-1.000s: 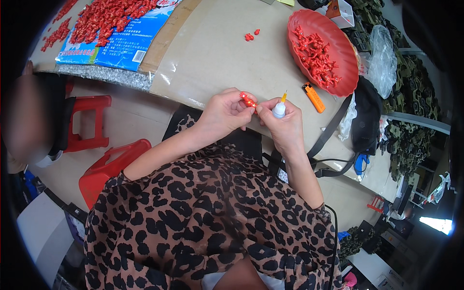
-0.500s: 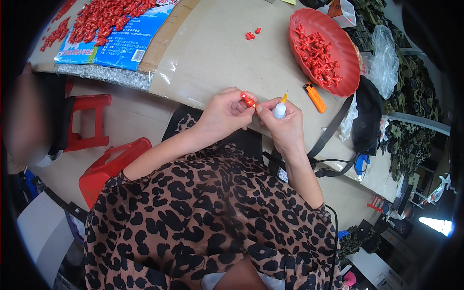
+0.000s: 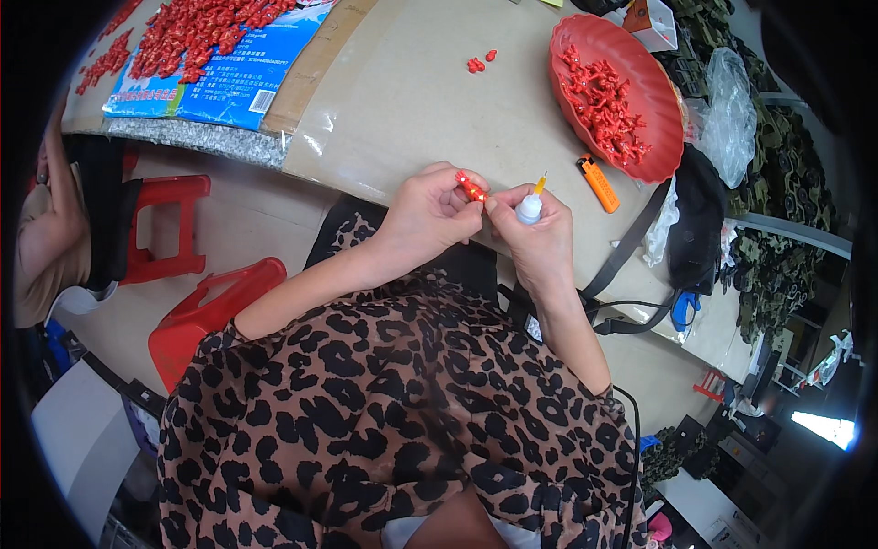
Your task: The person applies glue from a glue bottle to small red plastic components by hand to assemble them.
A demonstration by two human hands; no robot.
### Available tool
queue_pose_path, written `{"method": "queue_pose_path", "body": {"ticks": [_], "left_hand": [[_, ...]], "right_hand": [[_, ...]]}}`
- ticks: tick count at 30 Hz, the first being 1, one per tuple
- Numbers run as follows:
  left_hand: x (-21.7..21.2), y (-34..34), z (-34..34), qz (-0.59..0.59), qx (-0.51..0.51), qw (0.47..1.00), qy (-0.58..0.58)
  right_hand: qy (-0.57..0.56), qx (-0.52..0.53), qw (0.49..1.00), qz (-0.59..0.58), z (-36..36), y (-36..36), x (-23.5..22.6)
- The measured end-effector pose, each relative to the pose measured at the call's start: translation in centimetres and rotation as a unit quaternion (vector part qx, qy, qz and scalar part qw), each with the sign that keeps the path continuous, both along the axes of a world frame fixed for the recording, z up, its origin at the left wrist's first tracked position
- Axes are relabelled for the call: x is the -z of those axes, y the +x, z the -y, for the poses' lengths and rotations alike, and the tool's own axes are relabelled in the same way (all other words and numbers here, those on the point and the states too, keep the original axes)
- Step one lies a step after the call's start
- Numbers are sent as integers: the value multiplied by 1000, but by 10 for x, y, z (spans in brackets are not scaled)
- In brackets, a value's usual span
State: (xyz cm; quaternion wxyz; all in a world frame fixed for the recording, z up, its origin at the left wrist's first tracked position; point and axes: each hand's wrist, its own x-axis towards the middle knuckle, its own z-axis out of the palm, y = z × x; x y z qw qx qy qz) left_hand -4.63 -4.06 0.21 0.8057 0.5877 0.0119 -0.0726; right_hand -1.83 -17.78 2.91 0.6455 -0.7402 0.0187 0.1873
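The left hand [image 3: 430, 209], fingers bent, pinches 1 red figure [image 3: 472, 188]; the right hand [image 3: 534, 231], curled around a white bottle [image 3: 529, 209], touches the figure's end. Right of them lies an orange lighter [image 3: 599, 185], a red bowl [image 3: 662, 105] beyond.

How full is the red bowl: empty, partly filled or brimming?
Partly filled. Small red pieces lie heaped in the red bowl, while much of its inner wall is bare; I cannot tell their depth.
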Motion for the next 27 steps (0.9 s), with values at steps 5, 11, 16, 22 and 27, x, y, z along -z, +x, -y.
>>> {"method": "queue_pose_path", "body": {"ticks": [5,11,16,22,27], "left_hand": [[1,0,1,4,-3,1000,-4],[2,0,1,6,-3,1000,-5],[2,-1,-2,13,5,1000,-18],[4,-1,-2,19,7,999,-25],[3,-1,-5,3,21,999,-50]], "right_hand": [[5,3,1000,0,0,-1,0],[9,3,1000,2,0,-1,0],[-2,-4,1000,7,1,-1,1],[-12,-1,1000,13,1,0,0],[-5,-8,1000,3,2,2,0]]}}
